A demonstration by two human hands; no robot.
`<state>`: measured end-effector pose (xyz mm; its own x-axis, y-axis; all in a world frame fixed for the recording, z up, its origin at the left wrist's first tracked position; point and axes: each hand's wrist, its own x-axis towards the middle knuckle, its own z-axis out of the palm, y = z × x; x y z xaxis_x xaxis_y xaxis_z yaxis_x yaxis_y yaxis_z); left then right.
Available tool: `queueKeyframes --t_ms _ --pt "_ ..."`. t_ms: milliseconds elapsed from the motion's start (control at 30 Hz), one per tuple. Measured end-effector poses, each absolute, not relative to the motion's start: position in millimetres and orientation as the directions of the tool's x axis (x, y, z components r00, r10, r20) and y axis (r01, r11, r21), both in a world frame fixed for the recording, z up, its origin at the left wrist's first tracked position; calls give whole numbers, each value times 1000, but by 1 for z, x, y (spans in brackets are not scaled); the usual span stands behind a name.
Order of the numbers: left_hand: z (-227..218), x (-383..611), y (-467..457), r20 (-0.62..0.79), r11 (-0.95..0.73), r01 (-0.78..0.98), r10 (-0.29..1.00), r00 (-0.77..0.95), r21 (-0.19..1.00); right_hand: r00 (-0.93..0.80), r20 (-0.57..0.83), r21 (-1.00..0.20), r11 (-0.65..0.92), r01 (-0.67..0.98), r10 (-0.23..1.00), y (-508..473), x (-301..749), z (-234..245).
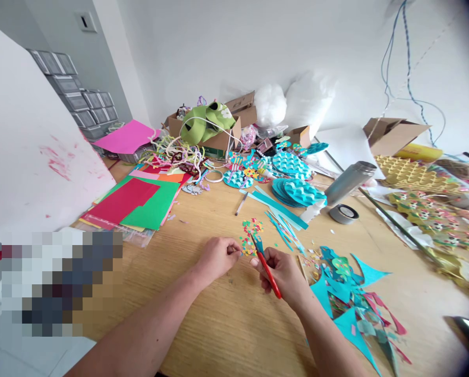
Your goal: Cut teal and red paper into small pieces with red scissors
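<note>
At the left of the worktop (219, 330) lay red and green sheets (128, 199). Next came the left hand (218, 255), its fingers curled together just beside some colourful paper bits (252, 229); whether they pinched anything, I could not tell. To the right, the red-handled scissors (268, 271) slanted with their blades toward the bits, grasped in the fingers of the right hand (285, 270). Turquoise scraps (346, 290) lay farther right, near that hand.
</note>
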<state>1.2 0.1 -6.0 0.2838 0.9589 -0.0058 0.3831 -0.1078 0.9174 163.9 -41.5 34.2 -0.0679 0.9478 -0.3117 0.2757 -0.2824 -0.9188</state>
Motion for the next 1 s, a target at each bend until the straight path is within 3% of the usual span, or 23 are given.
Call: queueKeyframes --t_ms 133,267,367,733,1000 --pt "5 -1 2 -185 148 130 917 352 980 -83 -314 -923 -283 261 946 -42 166 34" --pt "9 -6 4 -273 362 -115 845 459 925 -69 -294 -931 -270 246 953 -42 166 35" --pt "8 -8 5 -306 448 -183 805 508 875 -50 -286 -934 -267 237 957 -41 165 36" --pt "13 -8 3 -251 548 -355 746 617 757 -8 -216 -966 -212 147 976 -40 167 34" --pt "11 -9 4 -258 506 -346 786 562 790 -4 -202 -969 -200 145 979 -42 166 35"
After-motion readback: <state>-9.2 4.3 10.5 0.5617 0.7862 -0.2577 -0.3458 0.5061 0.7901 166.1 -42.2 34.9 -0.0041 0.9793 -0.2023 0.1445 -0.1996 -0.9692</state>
